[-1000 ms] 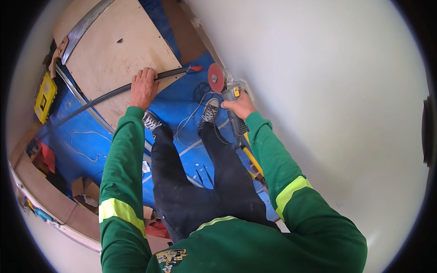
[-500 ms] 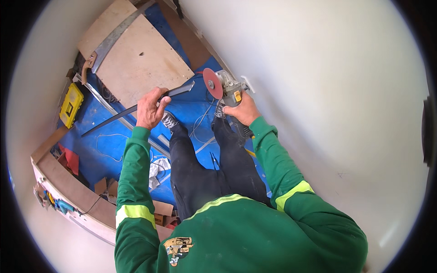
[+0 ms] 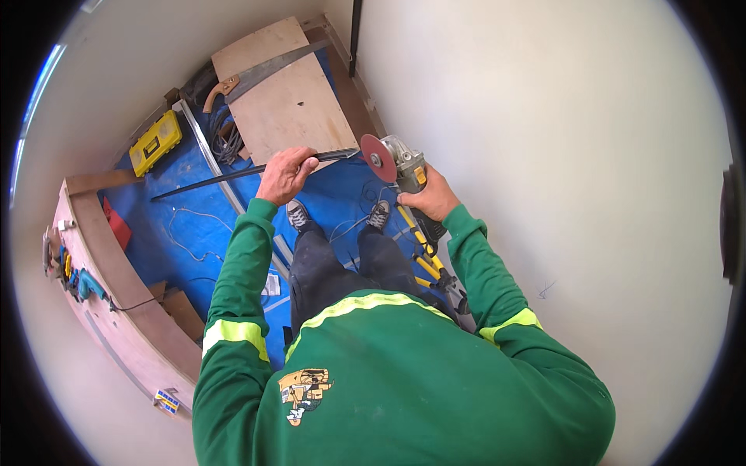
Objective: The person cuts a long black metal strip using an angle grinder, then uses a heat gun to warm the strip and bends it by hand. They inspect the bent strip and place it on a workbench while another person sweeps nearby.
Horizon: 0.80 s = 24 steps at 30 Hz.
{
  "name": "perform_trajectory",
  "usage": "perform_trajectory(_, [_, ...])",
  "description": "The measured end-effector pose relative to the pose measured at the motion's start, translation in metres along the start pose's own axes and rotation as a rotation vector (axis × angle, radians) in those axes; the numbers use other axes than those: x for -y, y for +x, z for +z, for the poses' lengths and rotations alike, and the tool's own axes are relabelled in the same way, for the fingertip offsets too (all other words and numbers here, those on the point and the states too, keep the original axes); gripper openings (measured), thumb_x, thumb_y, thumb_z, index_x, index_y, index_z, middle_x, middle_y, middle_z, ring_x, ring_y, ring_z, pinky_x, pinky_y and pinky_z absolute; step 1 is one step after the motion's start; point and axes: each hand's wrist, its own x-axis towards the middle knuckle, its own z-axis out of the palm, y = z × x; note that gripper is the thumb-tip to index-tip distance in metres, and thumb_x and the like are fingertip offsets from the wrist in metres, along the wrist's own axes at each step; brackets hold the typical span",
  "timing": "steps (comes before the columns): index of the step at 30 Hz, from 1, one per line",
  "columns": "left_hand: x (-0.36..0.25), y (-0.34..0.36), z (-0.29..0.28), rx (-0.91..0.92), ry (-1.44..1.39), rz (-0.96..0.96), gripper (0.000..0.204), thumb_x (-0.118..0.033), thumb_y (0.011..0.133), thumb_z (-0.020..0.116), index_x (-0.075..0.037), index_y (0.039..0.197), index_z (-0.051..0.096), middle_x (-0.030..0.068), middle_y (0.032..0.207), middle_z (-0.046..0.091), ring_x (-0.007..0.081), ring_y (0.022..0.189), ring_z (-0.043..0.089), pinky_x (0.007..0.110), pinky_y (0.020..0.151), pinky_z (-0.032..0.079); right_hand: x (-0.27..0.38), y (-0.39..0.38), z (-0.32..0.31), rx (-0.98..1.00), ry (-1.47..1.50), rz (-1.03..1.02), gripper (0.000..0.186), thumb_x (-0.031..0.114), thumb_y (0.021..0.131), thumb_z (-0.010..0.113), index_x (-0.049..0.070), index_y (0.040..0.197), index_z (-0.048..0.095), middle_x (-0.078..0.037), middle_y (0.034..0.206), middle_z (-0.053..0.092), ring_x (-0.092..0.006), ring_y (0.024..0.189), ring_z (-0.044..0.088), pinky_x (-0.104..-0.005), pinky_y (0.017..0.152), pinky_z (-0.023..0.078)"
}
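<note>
Black and slender, the strip (image 3: 225, 178) now shows its right end just beside the red disc (image 3: 376, 159) of the grinder (image 3: 406, 161); half a second ago a clear gap of blue showed between them. Whether they touch, I cannot tell. The view has tipped too: the saw (image 3: 276, 71), the board (image 3: 291, 113) and the yellow case (image 3: 156, 143) sit lower in it than before, and the shoes (image 3: 378, 214) look smaller.

The left hand (image 3: 284, 175) is closed over the strip near that right end, and the long remainder slants away to the left, crossing above the metal rail (image 3: 208, 155). The right hand (image 3: 435, 196) is wrapped around the grinder's body, with the disc on the side facing the left hand. The two hands are apart, the strip's end and the disc between them.

Close on the right rises the pale wall (image 3: 559, 171), hemming in the grinder. Below the right forearm stands a yellow-and-black tool (image 3: 429, 255), partly hidden. A thin cord (image 3: 194, 250) loops over the blue sheet (image 3: 175, 227). Beyond the hands, the saw lies across the board, coiled cable (image 3: 226, 142) beside it. To the left, a teal power tool (image 3: 90, 284) rests along the ledge (image 3: 128, 291), near a red piece (image 3: 116, 224).
</note>
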Motion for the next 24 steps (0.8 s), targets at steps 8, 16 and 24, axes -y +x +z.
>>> perform_trajectory(8, [0.004,-0.002,0.004,0.031,0.002,-0.058,0.048,-0.048,0.116,0.052,-0.005,0.114,0.071,0.0186,0.097,0.069,0.0417,0.093,0.065,0.051,0.084,0.051,0.01,-0.004,0.0,-0.033,-0.044,-0.063,0.088,0.029,0.077,0.091,-0.004,0.15,0.055,-0.023,0.132,0.074,-0.0334,0.121,0.073,-0.0412,0.109,0.055])
perform_trajectory(16, [0.008,0.002,0.014,-0.001,0.012,-0.04,0.044,-0.048,0.115,0.052,-0.009,0.111,0.073,0.0148,0.092,0.069,0.0384,0.093,0.067,0.049,0.086,0.049,0.006,-0.005,0.011,-0.051,-0.031,-0.044,0.086,0.031,0.076,0.09,-0.004,0.147,0.056,-0.024,0.129,0.075,-0.036,0.12,0.074,-0.0424,0.107,0.056])
perform_trajectory(24, [0.006,0.009,0.015,-0.026,-0.009,-0.019,0.043,-0.046,0.115,0.054,-0.008,0.11,0.073,0.015,0.093,0.07,0.039,0.092,0.067,0.05,0.084,0.05,0.003,-0.008,0.014,-0.077,-0.095,0.001,0.076,0.024,0.079,0.092,-0.001,0.143,0.06,-0.016,0.128,0.075,-0.0266,0.117,0.073,-0.0392,0.107,0.056])
